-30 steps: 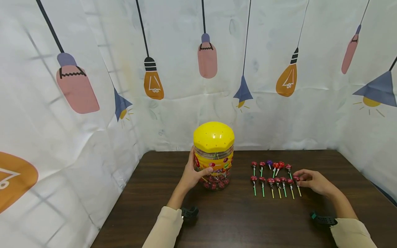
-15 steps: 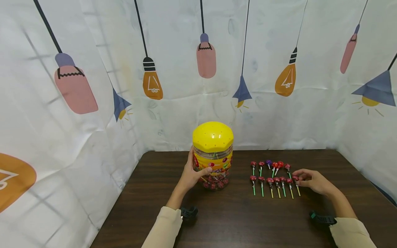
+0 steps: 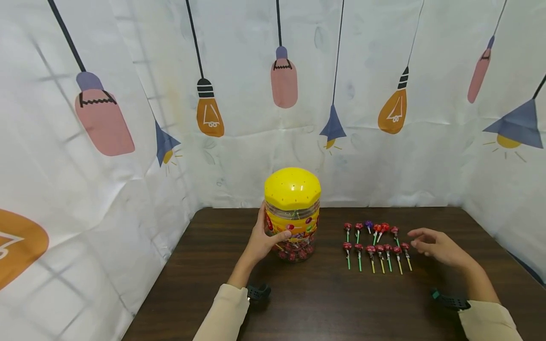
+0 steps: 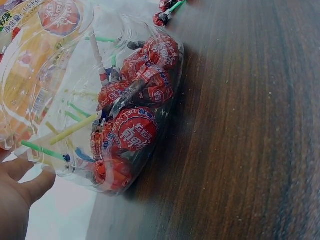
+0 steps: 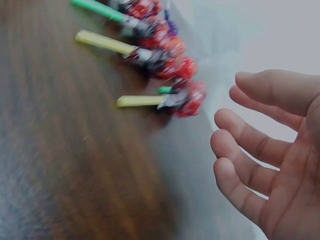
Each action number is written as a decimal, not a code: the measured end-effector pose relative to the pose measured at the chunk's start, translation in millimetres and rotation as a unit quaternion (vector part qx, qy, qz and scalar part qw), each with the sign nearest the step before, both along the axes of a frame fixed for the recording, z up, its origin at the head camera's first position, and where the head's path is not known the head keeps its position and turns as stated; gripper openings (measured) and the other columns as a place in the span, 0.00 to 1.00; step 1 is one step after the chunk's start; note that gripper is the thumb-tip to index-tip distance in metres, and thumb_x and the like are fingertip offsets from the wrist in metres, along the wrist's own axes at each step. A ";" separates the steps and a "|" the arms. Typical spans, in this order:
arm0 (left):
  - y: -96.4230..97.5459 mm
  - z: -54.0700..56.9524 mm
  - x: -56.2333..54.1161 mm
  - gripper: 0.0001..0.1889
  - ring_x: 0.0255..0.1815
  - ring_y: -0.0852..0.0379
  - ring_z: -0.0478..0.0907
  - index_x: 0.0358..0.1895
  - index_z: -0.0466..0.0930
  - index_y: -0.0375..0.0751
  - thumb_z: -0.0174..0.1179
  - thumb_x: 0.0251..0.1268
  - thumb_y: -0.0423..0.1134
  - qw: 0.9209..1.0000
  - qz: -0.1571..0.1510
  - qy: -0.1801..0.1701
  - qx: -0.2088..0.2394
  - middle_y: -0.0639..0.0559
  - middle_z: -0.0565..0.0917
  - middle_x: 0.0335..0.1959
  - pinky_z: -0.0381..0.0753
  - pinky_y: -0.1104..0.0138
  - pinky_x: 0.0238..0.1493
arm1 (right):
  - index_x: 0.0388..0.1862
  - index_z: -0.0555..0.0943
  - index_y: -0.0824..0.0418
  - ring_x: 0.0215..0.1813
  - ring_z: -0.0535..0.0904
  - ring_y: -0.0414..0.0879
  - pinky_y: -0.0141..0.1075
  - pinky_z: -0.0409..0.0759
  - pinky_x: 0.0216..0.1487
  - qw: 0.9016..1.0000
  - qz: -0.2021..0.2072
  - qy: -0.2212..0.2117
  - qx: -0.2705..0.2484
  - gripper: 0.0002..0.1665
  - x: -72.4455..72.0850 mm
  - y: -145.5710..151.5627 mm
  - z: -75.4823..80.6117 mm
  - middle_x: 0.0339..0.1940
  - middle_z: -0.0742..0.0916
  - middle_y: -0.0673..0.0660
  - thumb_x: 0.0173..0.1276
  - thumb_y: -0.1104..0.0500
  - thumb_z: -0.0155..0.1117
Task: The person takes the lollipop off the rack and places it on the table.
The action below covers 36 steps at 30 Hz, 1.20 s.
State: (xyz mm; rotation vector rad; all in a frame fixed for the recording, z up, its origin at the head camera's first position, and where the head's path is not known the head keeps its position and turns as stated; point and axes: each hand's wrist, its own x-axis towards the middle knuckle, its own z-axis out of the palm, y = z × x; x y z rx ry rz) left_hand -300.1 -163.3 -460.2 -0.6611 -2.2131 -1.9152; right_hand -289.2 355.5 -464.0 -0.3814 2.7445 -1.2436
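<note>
A clear plastic lollipop jar (image 3: 292, 222) with a yellow lid (image 3: 292, 188) stands upright on the table. My left hand (image 3: 261, 241) holds it from the left, thumb lying across the front and fingers around the side. Red-wrapped lollipops (image 4: 134, 129) show through its lower wall in the left wrist view. Two rows of lollipops lie to the jar's right. My right hand (image 3: 441, 248) hovers just right of the front row's end lollipop (image 3: 406, 248), apart from it. Its fingers are spread and loosely bent, holding nothing, as the right wrist view shows.
The dark wooden table (image 3: 341, 303) ends at a white cloth backdrop (image 3: 247, 170) printed with lamps. In the back row, a purple lollipop (image 3: 368, 225) lies among red ones.
My right hand has let go of the front row's end lollipop and drawn back to the right. The lollipop stays in the row. My left hand and the jar have not moved.
</note>
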 end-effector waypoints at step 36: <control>-62.2 55.9 39.2 0.52 0.80 0.37 0.60 0.83 0.53 0.44 0.69 0.62 0.61 0.904 -0.004 -0.126 -0.408 0.39 0.61 0.81 0.63 0.38 0.76 | 0.58 0.78 0.62 0.41 0.81 0.37 0.32 0.83 0.39 0.994 0.054 0.092 0.017 0.15 19.8 -32.5 64.7 0.45 0.85 0.54 0.81 0.55 0.56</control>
